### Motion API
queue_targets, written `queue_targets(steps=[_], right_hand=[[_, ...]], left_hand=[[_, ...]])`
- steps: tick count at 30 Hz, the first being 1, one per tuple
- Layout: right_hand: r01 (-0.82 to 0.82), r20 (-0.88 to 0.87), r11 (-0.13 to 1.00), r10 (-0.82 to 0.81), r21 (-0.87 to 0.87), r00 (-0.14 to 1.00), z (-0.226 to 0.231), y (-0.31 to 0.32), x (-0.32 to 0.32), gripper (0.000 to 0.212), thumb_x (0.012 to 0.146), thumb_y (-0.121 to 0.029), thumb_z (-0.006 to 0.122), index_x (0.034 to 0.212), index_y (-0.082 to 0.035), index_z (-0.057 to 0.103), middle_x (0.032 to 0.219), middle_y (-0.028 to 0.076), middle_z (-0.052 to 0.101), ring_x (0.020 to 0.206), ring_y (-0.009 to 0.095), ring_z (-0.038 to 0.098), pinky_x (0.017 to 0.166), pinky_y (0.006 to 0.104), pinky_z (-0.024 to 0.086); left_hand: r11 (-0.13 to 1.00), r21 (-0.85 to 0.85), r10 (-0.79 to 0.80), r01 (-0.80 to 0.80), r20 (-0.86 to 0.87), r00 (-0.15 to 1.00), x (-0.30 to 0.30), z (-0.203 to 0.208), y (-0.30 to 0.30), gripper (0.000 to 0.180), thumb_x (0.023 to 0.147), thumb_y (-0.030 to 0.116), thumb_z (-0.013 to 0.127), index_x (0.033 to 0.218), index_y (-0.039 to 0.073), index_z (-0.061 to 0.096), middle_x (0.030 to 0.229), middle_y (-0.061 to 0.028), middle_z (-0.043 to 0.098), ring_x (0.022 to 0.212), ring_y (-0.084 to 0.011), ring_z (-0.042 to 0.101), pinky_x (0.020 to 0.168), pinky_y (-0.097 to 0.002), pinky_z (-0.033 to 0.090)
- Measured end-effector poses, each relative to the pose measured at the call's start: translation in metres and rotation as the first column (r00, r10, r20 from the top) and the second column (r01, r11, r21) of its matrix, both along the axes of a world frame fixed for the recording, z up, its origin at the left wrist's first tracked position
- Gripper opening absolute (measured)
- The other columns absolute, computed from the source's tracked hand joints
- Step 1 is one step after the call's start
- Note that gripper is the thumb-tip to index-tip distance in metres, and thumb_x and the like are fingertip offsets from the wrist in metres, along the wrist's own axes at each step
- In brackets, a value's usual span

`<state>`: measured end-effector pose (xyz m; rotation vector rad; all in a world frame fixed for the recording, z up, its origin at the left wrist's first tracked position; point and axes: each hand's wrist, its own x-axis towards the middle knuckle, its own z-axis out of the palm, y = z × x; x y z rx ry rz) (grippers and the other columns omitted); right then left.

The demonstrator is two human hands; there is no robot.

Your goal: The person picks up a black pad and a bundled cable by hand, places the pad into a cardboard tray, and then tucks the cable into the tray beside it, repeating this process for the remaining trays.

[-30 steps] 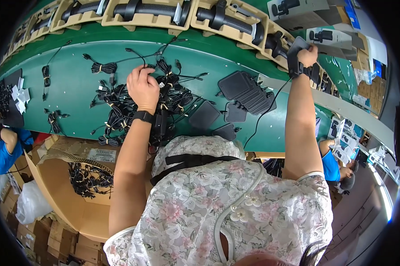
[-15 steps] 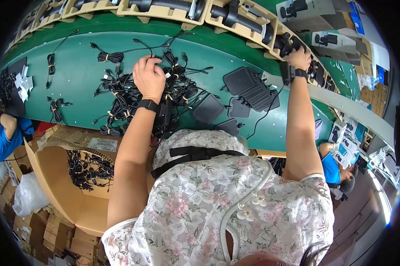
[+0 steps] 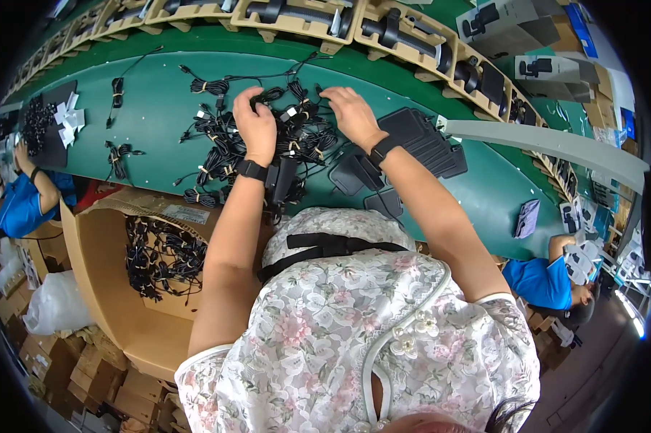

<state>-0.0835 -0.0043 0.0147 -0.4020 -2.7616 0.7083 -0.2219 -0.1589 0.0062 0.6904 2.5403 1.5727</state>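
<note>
A heap of black cables (image 3: 307,141), tied in small coils, lies on the green bench in front of me. At its far edge my left hand (image 3: 256,130) curls its fingers and thumb around part of a black cable bundle (image 3: 271,94). My right hand (image 3: 352,114) reaches over the heap's right side, fingers stretched toward a cable end, with nothing visible in its grasp. Under and beside my right wrist lie flat black pads (image 3: 405,126), some overlapping like a fan.
Tan trays (image 3: 405,47) holding black devices line the bench's far side. A cardboard box (image 3: 109,289) of cables stands at lower left. A grey bar (image 3: 542,133) crosses at right. Co-workers in blue (image 3: 33,202) sit left and right (image 3: 538,281). A folded purple-grey cloth (image 3: 527,219) lies at right.
My right hand has come back from the device tray to the cable heap. The black device it held on to is out of it. My left hand stays at the heap.
</note>
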Motion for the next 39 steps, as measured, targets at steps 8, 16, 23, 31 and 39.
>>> queue_targets(steps=[8,16,23,31,39], right_hand=[[-0.226,0.297,0.974,0.226,-0.035,0.928,0.021,-0.027,-0.021,0.029,0.072,-0.015,0.068,0.1,-0.01,0.061,0.105,0.002,0.058,0.101,0.023,0.049,0.082,0.0366,0.039],[-0.176,0.204,0.977,0.198,-0.12,0.959,0.084,-0.024,0.002,0.022,0.073,-0.019,0.069,0.092,-0.01,0.064,0.096,0.003,0.058,0.095,0.024,0.05,0.081,0.0348,0.037],[-0.042,0.174,0.947,0.102,-0.319,0.979,0.11,-0.012,0.043,0.016,0.08,-0.015,0.065,0.094,-0.008,0.063,0.088,0.006,0.059,0.082,0.02,0.055,0.073,0.0314,0.042],[0.158,0.101,0.384,-0.164,-0.91,0.981,0.143,0.009,0.06,0.023,0.089,-0.01,0.057,0.11,-0.002,0.054,0.091,0.003,0.06,0.084,0.007,0.055,0.075,0.0217,0.043],[0.077,0.019,0.134,-0.391,-0.988,0.92,0.164,-0.003,0.06,0.021,0.09,-0.01,0.055,0.11,-0.002,0.052,0.097,0.003,0.061,0.085,0.008,0.056,0.078,0.0212,0.043]], left_hand=[[0.99,0.141,-0.037,0.026,0.076,0.996,0.019,0.022,-0.007,0.023,0.078,-0.004,0.046,0.099,0.002,0.054,0.105,-0.0131,0.057,0.102,-0.0297,0.051,0.091,-0.0373,0.039],[0.877,0.434,-0.362,0.205,0.319,0.876,0.02,0.074,0.012,0.023,0.09,0.013,0.053,0.11,0.001,0.053,0.103,-0.0102,0.06,0.096,-0.0216,0.057,0.086,-0.032,0.043],[0.646,0.355,-0.749,0.675,0.462,0.474,0.03,0.087,0.01,0.035,0.09,0.022,0.056,0.116,0.0,0.05,0.097,-0.01,0.063,0.086,-0.0188,0.06,0.08,-0.0282,0.046],[0.499,0.18,-0.705,0.847,0.653,0.277,0.034,0.075,0.006,0.051,0.081,0.028,0.066,0.121,0.002,0.048,0.099,-0.0145,0.062,0.089,-0.0236,0.06,0.08,-0.0324,0.046],[0.734,0.258,-0.671,0.628,0.131,0.73,0.081,0.115,0.033,0.027,0.086,0.019,0.06,0.106,-0.001,0.058,0.085,-0.0057,0.063,0.071,-0.0113,0.058,0.068,-0.0251,0.047]])
